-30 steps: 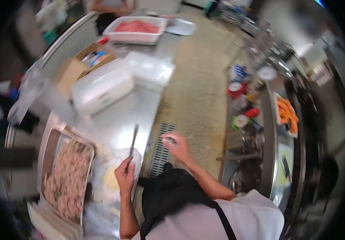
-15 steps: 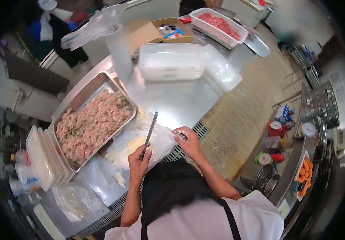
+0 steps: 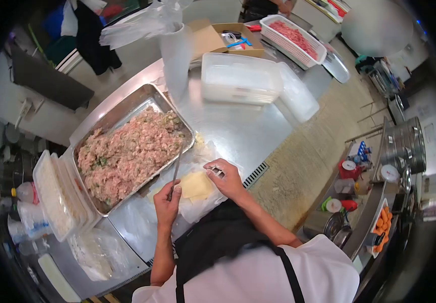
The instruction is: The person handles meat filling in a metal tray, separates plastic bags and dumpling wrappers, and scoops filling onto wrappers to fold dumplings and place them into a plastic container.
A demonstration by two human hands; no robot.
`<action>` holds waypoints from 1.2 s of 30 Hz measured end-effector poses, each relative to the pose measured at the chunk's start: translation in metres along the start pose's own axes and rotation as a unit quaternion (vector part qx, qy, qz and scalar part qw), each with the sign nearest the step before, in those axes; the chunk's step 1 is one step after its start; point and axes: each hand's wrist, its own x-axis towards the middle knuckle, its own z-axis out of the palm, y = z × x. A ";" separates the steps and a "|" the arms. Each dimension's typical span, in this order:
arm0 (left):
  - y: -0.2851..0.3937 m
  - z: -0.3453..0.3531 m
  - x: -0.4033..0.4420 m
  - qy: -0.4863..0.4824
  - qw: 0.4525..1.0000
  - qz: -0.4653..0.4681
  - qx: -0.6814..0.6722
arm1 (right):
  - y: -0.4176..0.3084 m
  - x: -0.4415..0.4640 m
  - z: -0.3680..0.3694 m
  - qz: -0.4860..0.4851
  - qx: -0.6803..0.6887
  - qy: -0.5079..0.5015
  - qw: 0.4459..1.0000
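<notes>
The left hand (image 3: pixel 168 200) has its fingers clamped on a thin tool (image 3: pixel 177 169), pointed toward the minced meat (image 3: pixel 129 151), probably for easy reach. The right hand (image 3: pixel 228 180), fingers curled, is beside yellow sheets (image 3: pixel 196 186) near the worktop's (image 3: pixel 250 126) front edge; whether it grips something, I cannot tell.
</notes>
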 end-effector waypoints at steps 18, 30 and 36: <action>0.011 0.039 0.014 0.054 0.998 -0.015 -0.005 | 0.114 0.257 -0.277 0.043 -0.322 0.273 0.906; 0.017 0.053 0.006 0.098 0.995 0.034 -0.005 | 0.117 0.287 -0.268 0.152 -0.400 0.221 0.876; 0.016 0.051 -0.006 0.121 0.992 0.020 -0.010 | 0.108 0.292 -0.266 0.202 -0.415 0.193 0.865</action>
